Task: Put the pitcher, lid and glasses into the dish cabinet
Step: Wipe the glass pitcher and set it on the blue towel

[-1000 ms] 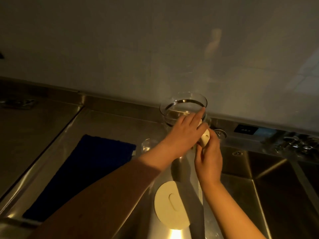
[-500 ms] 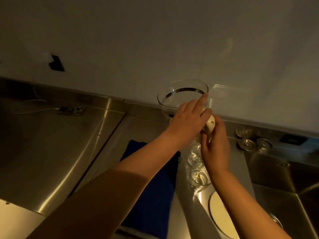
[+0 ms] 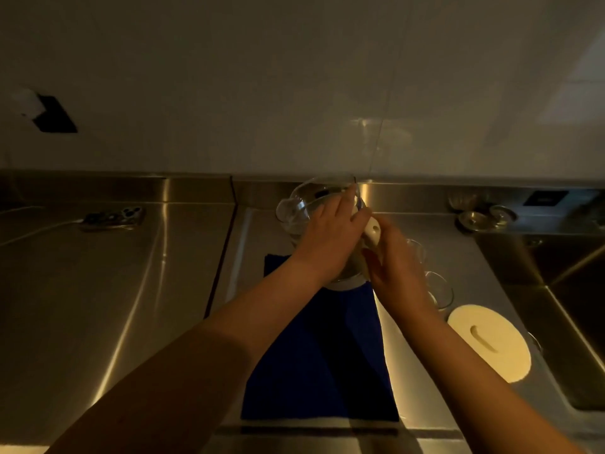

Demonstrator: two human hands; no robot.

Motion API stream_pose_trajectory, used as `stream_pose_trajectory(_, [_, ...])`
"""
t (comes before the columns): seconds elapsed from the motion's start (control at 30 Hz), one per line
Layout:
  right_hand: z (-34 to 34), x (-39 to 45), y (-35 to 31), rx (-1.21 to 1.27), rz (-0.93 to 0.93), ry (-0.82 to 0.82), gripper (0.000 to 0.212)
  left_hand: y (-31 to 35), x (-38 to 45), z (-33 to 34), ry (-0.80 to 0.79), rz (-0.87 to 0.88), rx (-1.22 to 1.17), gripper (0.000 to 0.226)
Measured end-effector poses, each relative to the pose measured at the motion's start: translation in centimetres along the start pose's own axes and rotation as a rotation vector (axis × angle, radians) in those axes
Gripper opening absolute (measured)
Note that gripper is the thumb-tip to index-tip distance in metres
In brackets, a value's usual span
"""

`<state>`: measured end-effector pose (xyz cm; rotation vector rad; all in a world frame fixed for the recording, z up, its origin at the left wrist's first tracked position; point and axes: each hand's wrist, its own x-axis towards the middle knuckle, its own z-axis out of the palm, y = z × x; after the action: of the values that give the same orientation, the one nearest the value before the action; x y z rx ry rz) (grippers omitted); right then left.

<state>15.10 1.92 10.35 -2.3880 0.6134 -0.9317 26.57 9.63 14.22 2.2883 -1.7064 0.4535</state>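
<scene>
A clear glass pitcher (image 3: 299, 208) with a cream handle (image 3: 372, 231) stands at the far end of a blue cloth (image 3: 320, 355) on the steel counter. My left hand (image 3: 327, 244) wraps around the pitcher's body, fingers reaching up to its rim. My right hand (image 3: 396, 270) grips the cream handle. The round cream lid (image 3: 491, 344) lies flat on the counter to the right. Two clear glasses (image 3: 440, 290) stand just right of my right hand, partly hidden by it.
A sink basin (image 3: 573, 306) lies at the right, with metal drain fittings (image 3: 484, 217) and another small glass behind it. A phone (image 3: 113, 217) on a cable rests on the left counter. The white wall carries a black socket (image 3: 54, 114).
The view has swung down and left, so the pitcher, cloth and lid sit more centred. Both hands keep the same hold on the pitcher, which now seems lower over the cloth.
</scene>
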Motion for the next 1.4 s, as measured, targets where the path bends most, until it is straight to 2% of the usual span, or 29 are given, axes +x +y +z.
stream_pose_trajectory(0.13, [0.2,-1.6,0.1,-0.018,0.044,-0.080,0.050,0.2,-1.7,1.3,-0.037,-0.009,-0.031,0.063])
stream_pose_trajectory(0.27, [0.2,-2.3,-0.2,-0.069,0.024,-0.087,0.056,0.3,-2.5,2.2,-0.027,-0.044,-0.072,0.066])
stream_pose_trajectory(0.47, [0.5,-2.4,0.1,-0.143,0.017,-0.101,0.050,0.5,-3.2,3.1,-0.037,0.008,-0.143,0.063])
stream_pose_trajectory(0.6, [0.2,-2.9,0.3,-0.171,-0.091,-0.139,0.057,1.0,-3.7,3.6,-0.045,0.014,-0.202,0.063])
stream_pose_trajectory(0.67, [0.2,-3.1,0.4,-0.148,-0.070,-0.154,0.055,1.1,-4.0,3.9,-0.078,0.017,-0.228,0.066])
stream_pose_trajectory(0.77, [0.6,-3.8,0.4,-0.131,-0.058,-0.090,0.047,1.1,-4.4,4.4,-0.101,0.024,-0.245,0.066])
stream_pose_trajectory(0.87, [0.7,-4.2,0.8,-0.072,0.009,-0.092,0.050,1.1,-4.2,4.5,-0.102,0.042,-0.239,0.063])
stream_pose_trajectory(1.1, [1.7,-6.0,3.3,-0.042,0.211,-0.174,0.050,0.2,-4.0,4.0,-0.138,0.057,-0.223,0.071])
stream_pose_trajectory(1.27, [2.8,-5.8,3.5,-0.038,0.246,-0.133,0.039,0.7,-3.8,4.0,-0.121,0.225,-0.040,0.051])
stream_pose_trajectory(1.4, [2.9,-5.0,3.2,-0.062,0.209,-0.164,0.034,0.5,-3.4,4.2,-0.142,0.285,0.086,0.049])
